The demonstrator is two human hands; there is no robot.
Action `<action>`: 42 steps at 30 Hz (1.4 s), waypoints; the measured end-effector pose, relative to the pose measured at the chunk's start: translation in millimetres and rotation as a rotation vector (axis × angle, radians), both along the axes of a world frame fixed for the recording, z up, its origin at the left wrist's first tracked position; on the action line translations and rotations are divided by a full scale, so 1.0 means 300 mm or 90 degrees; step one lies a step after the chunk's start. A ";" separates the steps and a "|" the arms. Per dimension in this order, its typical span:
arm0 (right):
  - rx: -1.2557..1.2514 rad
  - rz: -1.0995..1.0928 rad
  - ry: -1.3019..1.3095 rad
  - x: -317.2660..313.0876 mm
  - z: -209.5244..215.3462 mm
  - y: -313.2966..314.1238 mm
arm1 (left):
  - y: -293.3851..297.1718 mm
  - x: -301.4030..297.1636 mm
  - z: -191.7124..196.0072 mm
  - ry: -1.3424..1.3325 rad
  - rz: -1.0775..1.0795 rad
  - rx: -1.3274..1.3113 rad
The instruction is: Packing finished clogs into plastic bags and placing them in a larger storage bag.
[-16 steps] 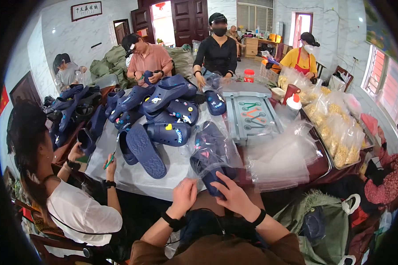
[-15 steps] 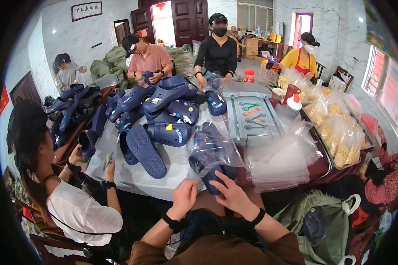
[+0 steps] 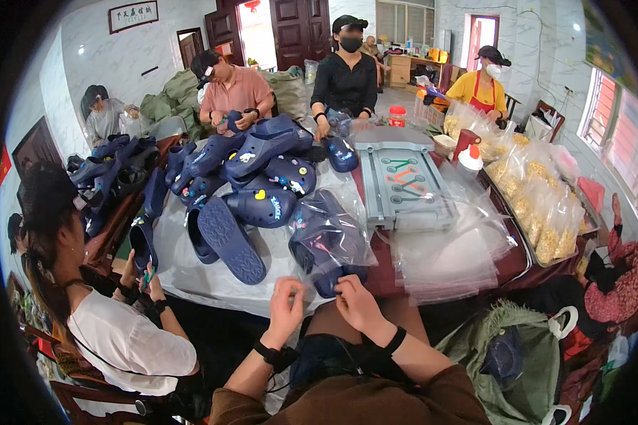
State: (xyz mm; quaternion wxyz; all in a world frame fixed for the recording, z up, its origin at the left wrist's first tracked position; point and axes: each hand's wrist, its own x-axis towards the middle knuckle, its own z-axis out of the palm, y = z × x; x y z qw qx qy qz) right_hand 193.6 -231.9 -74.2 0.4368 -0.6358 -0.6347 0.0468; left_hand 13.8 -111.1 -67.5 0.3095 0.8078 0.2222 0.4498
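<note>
A clear plastic bag (image 3: 354,244) with navy clogs (image 3: 319,225) inside lies at the table's near edge in front of me. My right hand (image 3: 360,306) has its fingers bent, with the fingertips pinching at the bag's near end. My left hand (image 3: 286,307) is just left of that end, fingers curled together; whether any plastic is between them is too small to tell. A pile of navy clogs (image 3: 262,207) with coloured charms stands left of the bag. One clog (image 3: 230,239) there shows its ridged sole.
Flat clear bags (image 3: 446,263) lie right of me, beside a grey plastic case (image 3: 407,180). A tray (image 3: 530,263) holds filled bags. A green woven sack (image 3: 468,340) stands at lower right. A co-worker in a white top (image 3: 131,336) sits close on my left; others work across the table.
The bagged clogs now lie flatter on the table. My left hand has moved left from the bag's edge, and my right fingers have drawn in. The left co-worker's hands have come together.
</note>
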 end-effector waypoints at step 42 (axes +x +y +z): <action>0.005 -0.146 -0.214 0.030 0.089 0.036 | -0.007 0.162 0.054 0.026 0.102 0.094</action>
